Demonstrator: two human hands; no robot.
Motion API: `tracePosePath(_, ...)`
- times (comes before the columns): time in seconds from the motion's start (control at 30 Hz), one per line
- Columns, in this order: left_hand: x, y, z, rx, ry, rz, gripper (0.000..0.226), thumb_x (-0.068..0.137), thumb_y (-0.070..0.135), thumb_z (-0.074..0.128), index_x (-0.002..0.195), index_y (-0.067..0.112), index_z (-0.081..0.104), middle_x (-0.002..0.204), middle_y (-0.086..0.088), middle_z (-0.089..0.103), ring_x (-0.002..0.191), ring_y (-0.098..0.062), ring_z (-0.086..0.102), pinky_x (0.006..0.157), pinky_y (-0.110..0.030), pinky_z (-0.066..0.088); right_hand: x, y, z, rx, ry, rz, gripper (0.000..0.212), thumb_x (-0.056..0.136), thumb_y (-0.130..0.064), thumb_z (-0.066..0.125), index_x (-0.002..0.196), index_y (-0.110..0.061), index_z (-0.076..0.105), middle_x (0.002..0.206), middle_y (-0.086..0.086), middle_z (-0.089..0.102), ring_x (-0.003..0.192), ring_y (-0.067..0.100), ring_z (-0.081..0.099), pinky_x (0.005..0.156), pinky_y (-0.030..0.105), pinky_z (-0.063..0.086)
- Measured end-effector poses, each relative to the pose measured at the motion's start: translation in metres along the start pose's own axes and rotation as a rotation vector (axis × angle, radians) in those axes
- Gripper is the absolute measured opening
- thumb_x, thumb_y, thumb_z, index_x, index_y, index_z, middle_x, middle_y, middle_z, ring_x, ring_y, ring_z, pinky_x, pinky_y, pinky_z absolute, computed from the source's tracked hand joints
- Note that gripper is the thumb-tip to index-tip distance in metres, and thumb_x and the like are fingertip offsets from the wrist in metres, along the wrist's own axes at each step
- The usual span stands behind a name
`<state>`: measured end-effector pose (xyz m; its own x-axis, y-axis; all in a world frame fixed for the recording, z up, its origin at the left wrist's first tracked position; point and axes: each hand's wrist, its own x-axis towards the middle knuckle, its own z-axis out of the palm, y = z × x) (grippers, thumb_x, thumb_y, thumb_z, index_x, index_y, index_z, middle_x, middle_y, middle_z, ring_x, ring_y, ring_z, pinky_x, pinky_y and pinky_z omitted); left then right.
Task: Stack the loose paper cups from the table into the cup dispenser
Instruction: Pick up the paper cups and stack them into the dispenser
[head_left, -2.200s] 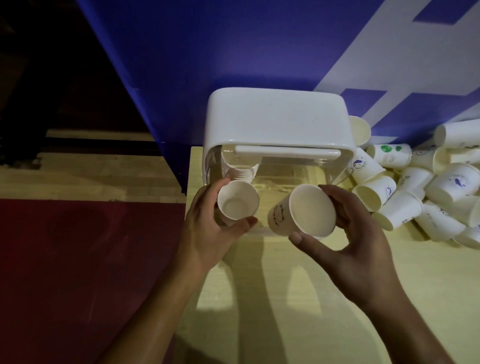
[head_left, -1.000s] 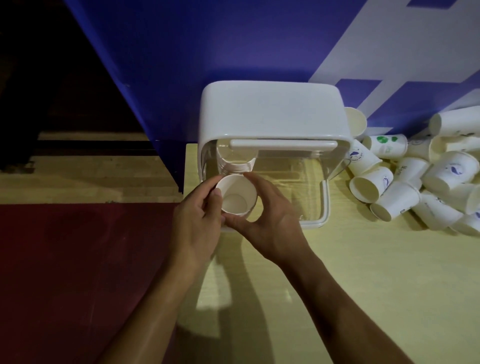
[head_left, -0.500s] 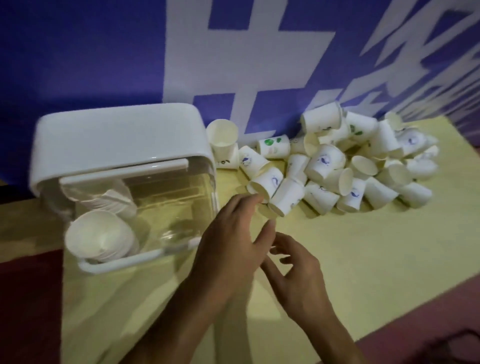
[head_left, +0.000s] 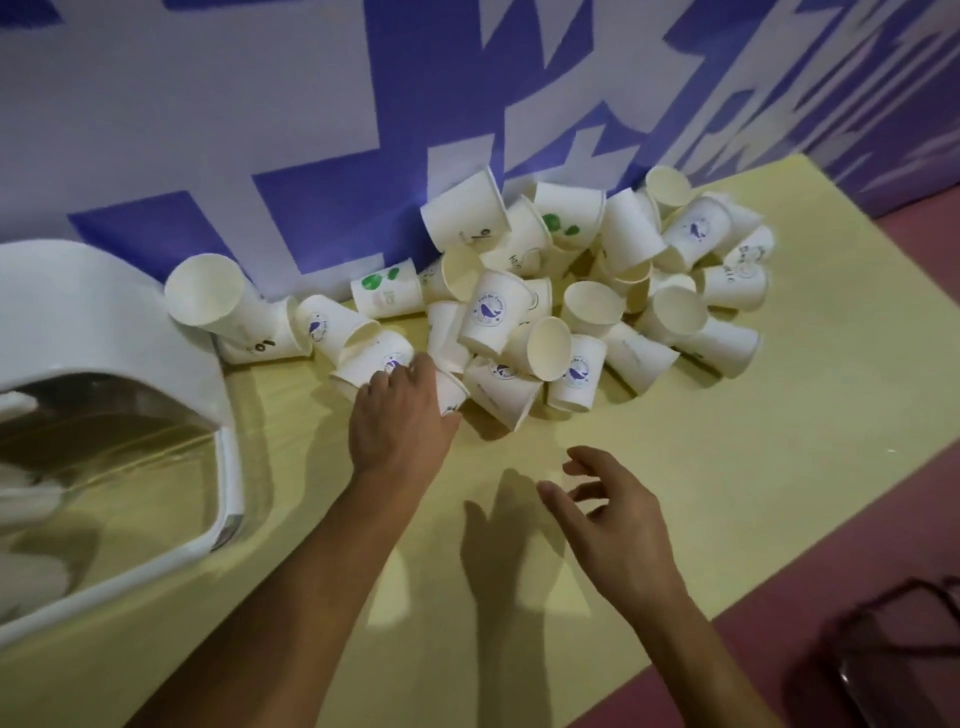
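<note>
Left hand (head_left: 400, 415) fingers draped over edge cup (head_left: 451, 391), grip unclear; right hand (head_left: 608, 514) spread, empty. Risk: pulling it topples cup pile (head_left: 491, 312), cups roll off bench (head_left: 727, 467).

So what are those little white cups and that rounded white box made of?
The small white cups look like matte paper: thin walls, printed logos. The rounded white dispenser box seems smooth moulded plastic, faintly glossy; its clear front panel reflects light, probably plastic.

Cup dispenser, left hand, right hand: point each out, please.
cup dispenser (head_left: 104, 322), head view, its white lid.
left hand (head_left: 400, 415), head view, back of the hand.
right hand (head_left: 618, 525), head view, back of the hand.
</note>
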<state>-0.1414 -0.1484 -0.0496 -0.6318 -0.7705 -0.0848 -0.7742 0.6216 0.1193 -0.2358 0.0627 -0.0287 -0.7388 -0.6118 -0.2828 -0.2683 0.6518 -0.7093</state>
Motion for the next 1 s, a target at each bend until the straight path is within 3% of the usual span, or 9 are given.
tracePosePath(0.13, -0.01, -0.001, -0.01, -0.15, 0.003, -0.017, 0.07, 0.087, 0.044, 0.07, 0.144, 0.015, 0.042, 0.117, -0.014, 0.063, 0.101, -0.035, 0.062, 0.08, -0.043, 0.05, 0.047, -0.006, 0.016, 0.014, -0.068, 0.038, 0.075, 0.082, -0.052, 0.082, 0.146, -0.027, 0.051, 0.126, -0.008, 0.06, 0.095, 0.012, 0.065, 0.076, 0.026, 0.051)
tracePosePath(0.2, -0.026, -0.007, -0.023, -0.361, 0.02, -0.044, 0.073, 0.085, 0.042, 0.072, 0.148, 0.024, 0.041, 0.124, -0.009, 0.058, 0.103, -0.033, 0.062, 0.076, -0.041, 0.052, 0.064, -0.01, 0.027, 0.056, -0.069, 0.031, 0.07, 0.078, -0.053, 0.085, 0.137, -0.028, 0.055, 0.122, -0.008, 0.064, 0.097, 0.014, 0.066, 0.078, 0.027, 0.051)
tracePosePath(0.33, -0.067, -0.033, -0.039, -0.874, 0.079, -0.177, 0.064, 0.081, 0.039, 0.082, 0.135, 0.042, 0.047, 0.127, 0.012, 0.062, 0.101, -0.01, 0.065, 0.079, -0.028, 0.054, 0.083, -0.02, 0.045, 0.309, -0.07, 0.05, 0.041, 0.08, -0.037, 0.089, 0.115, -0.032, 0.07, 0.102, -0.024, 0.076, 0.093, -0.011, 0.068, 0.073, 0.009, 0.048)
tracePosePath(0.4, -0.087, -0.047, -0.043, -1.02, 0.095, -0.223, 0.06, 0.08, 0.039, 0.086, 0.127, 0.047, 0.049, 0.119, 0.022, 0.065, 0.096, 0.001, 0.066, 0.071, -0.012, 0.051, 0.087, -0.021, 0.051, 0.384, -0.048, 0.047, 0.031, 0.083, -0.031, 0.088, 0.109, -0.035, 0.071, 0.098, -0.029, 0.076, 0.093, -0.01, 0.071, 0.076, 0.012, 0.054)
tracePosePath(0.47, -0.102, -0.06, -0.046, -1.124, 0.11, -0.268, 0.057, 0.079, 0.048, 0.086, 0.121, 0.052, 0.049, 0.115, 0.029, 0.065, 0.098, 0.003, 0.065, 0.07, -0.009, 0.05, 0.09, -0.018, 0.056, 0.42, -0.03, 0.067, 0.034, 0.085, -0.029, 0.086, 0.117, -0.03, 0.072, 0.104, -0.021, 0.078, 0.096, -0.004, 0.073, 0.082, 0.021, 0.058)
tracePosePath(0.57, -0.118, -0.077, -0.051, -1.229, 0.146, -0.314, 0.054, 0.074, 0.063, 0.08, 0.118, 0.059, 0.05, 0.114, 0.031, 0.066, 0.099, -0.002, 0.069, 0.072, -0.017, 0.055, 0.091, -0.015, 0.058, 0.411, -0.011, 0.112, 0.04, 0.085, -0.036, 0.086, 0.121, -0.024, 0.073, 0.109, -0.011, 0.079, 0.097, 0.003, 0.074, 0.085, 0.028, 0.059)
tracePosePath(0.67, -0.127, -0.092, -0.055, -1.329, 0.172, -0.343, 0.053, 0.071, 0.063, 0.073, 0.119, 0.062, 0.05, 0.112, 0.028, 0.071, 0.098, -0.003, 0.073, 0.078, -0.038, 0.06, 0.077, -0.024, 0.054, 0.409, -0.009, 0.13, 0.039, 0.085, -0.039, 0.085, 0.118, -0.023, 0.073, 0.104, -0.009, 0.079, 0.091, 0.003, 0.074, 0.083, 0.027, 0.06)
tracePosePath(0.87, -0.149, -0.123, -0.066, -1.384, 0.294, -0.375, 0.053, 0.075, 0.059, 0.072, 0.124, 0.06, 0.052, 0.113, 0.01, 0.073, 0.097, -0.015, 0.073, 0.077, -0.043, 0.06, 0.018, -0.052, 0.046, 0.329, 0.019, 0.097, 0.04, 0.089, -0.046, 0.075, 0.125, -0.033, 0.065, 0.109, -0.001, 0.074, 0.082, 0.019, 0.074, 0.069, 0.034, 0.058)
tracePosePath(1.0, -0.171, -0.15, -0.084, -1.368, 0.374, -0.324, 0.041, 0.093, 0.055, 0.052, 0.133, 0.044, 0.05, 0.117, 0.023, 0.066, 0.098, 0.0, 0.066, 0.079, -0.018, 0.053, -0.02, -0.089, 0.046, 0.255, -0.009, -0.044, 0.062, 0.09, -0.07, 0.061, 0.14, -0.034, 0.061, 0.116, -0.001, 0.073, 0.088, 0.019, 0.067, 0.064, 0.036, 0.05)
